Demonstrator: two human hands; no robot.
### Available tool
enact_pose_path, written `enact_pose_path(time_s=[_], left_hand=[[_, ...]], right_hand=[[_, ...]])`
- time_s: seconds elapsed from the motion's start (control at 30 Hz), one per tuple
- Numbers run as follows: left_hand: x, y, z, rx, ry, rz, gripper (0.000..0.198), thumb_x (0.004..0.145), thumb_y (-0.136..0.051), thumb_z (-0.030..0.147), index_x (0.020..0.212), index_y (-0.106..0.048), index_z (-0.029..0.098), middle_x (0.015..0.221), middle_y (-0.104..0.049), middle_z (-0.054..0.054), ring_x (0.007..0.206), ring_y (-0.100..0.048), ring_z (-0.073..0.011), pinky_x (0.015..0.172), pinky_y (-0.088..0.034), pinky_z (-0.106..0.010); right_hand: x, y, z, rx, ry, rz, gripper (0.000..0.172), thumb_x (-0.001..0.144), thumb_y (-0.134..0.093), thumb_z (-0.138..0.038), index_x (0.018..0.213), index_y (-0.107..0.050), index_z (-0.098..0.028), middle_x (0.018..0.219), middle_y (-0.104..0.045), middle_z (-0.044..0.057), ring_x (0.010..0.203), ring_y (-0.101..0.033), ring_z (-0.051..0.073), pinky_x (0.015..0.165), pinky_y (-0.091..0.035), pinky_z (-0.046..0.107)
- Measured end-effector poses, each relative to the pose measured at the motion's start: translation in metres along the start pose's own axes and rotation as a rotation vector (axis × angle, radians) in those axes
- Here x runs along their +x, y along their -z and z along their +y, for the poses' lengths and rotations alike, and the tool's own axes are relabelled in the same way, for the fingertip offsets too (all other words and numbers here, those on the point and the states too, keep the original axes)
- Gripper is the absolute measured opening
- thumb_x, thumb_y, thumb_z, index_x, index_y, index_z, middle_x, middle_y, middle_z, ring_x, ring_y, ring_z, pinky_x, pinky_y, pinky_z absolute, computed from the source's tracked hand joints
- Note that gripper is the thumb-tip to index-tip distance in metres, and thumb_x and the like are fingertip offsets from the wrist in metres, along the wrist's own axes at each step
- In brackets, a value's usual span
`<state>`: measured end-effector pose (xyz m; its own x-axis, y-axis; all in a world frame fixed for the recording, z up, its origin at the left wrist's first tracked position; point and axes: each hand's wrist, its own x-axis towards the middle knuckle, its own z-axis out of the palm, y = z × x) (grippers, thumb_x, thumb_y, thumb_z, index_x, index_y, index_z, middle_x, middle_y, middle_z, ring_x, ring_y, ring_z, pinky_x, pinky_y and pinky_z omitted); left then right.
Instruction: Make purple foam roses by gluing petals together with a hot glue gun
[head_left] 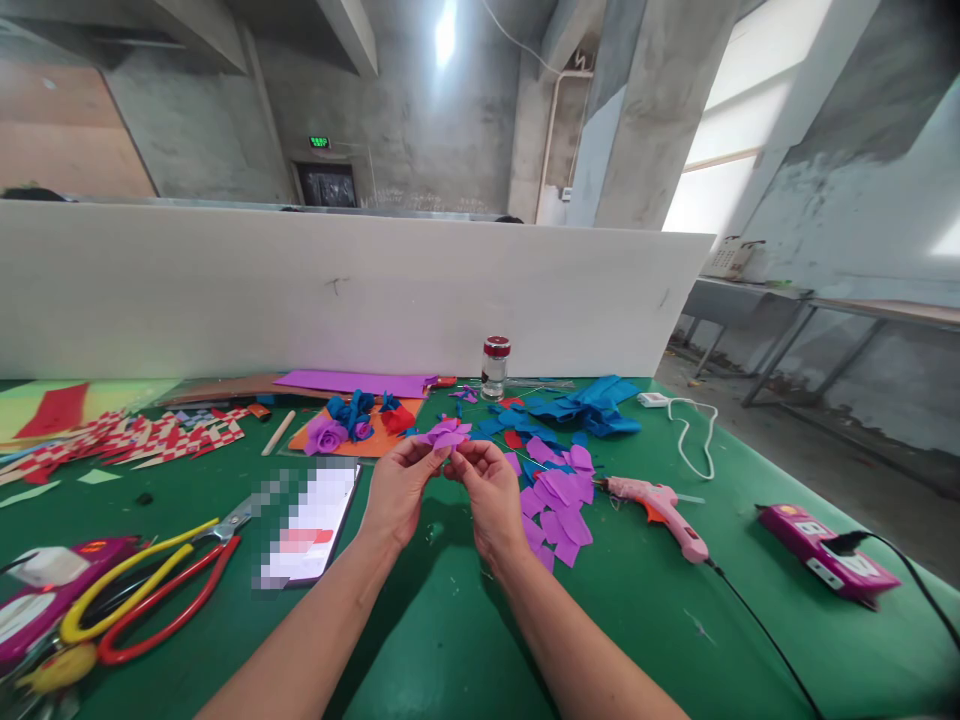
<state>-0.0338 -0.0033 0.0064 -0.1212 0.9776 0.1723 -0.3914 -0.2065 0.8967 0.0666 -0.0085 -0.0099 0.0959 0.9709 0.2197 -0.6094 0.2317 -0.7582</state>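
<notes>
Both hands meet above the green table, pinching one purple paper flower [448,434] between them. My left hand [401,488] has its thumb and fingers closed on the flower's left side. My right hand [489,490] pinches it from the right and below. Just right of my right hand lies a pile of purple petals [559,500]. A pink glue gun [660,508] rests on its side further right. Behind the hands, finished blue, purple and red flowers [326,435] sit on orange paper. A phone [311,525] lies left of my left hand.
Scissors with yellow and red handles [169,590] are at the left. A glass jar [495,370] stands by the white partition [375,290]. Blue crepe paper [600,405] lies behind the petals. A purple power strip [825,555] and black cable are at the right.
</notes>
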Motion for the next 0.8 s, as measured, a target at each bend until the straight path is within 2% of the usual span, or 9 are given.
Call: enact_pose_path(time_s=[0.2,0.3,0.4,0.5,0.8], left_hand=[[-0.002,-0.005,-0.003,-0.005,-0.037,0.067,0.027,0.057,-0.084,0.028,0.075,-0.069,0.014,0.073,-0.067,-0.001,0.067,-0.058,-0.0122,0.063,-0.047,-0.025],[-0.001,-0.004,-0.003,-0.011,-0.060,0.140,0.030,0.056,-0.085,0.029,0.076,-0.068,0.014,0.072,-0.066,0.000,0.066,-0.057,-0.0111,0.061,-0.045,-0.023],[0.001,-0.002,0.000,0.001,-0.085,0.199,0.030,0.055,-0.085,0.029,0.074,-0.067,0.014,0.069,-0.064,0.001,0.061,-0.054,-0.0087,0.057,-0.041,-0.021],[0.001,-0.002,0.001,0.017,-0.089,0.190,0.030,0.056,-0.084,0.029,0.075,-0.066,0.014,0.069,-0.063,0.001,0.060,-0.052,-0.0082,0.056,-0.039,-0.021],[0.000,-0.002,-0.001,-0.015,-0.073,0.155,0.031,0.055,-0.085,0.027,0.076,-0.067,0.014,0.074,-0.066,-0.001,0.067,-0.057,-0.0113,0.062,-0.042,-0.023]], right_hand=[[0.000,0.000,0.004,-0.026,0.018,0.000,0.028,0.067,-0.078,-0.026,0.083,-0.057,-0.018,0.073,-0.066,-0.003,0.067,-0.064,0.011,0.067,-0.051,0.024],[-0.001,0.000,0.007,-0.045,-0.044,-0.030,0.031,0.065,-0.079,-0.026,0.086,-0.058,-0.018,0.074,-0.067,-0.002,0.068,-0.066,0.013,0.068,-0.052,0.026],[-0.002,0.000,0.009,-0.094,-0.109,-0.066,0.025,0.067,-0.077,-0.028,0.082,-0.061,-0.017,0.070,-0.067,-0.002,0.061,-0.064,0.012,0.064,-0.051,0.025],[-0.003,0.001,0.009,-0.126,-0.084,-0.069,0.019,0.067,-0.076,-0.027,0.076,-0.062,-0.017,0.068,-0.066,-0.003,0.058,-0.062,0.011,0.062,-0.050,0.024],[-0.003,0.001,0.012,-0.174,-0.043,-0.064,0.016,0.068,-0.073,-0.026,0.075,-0.062,-0.018,0.066,-0.065,-0.003,0.058,-0.062,0.012,0.060,-0.049,0.025]])
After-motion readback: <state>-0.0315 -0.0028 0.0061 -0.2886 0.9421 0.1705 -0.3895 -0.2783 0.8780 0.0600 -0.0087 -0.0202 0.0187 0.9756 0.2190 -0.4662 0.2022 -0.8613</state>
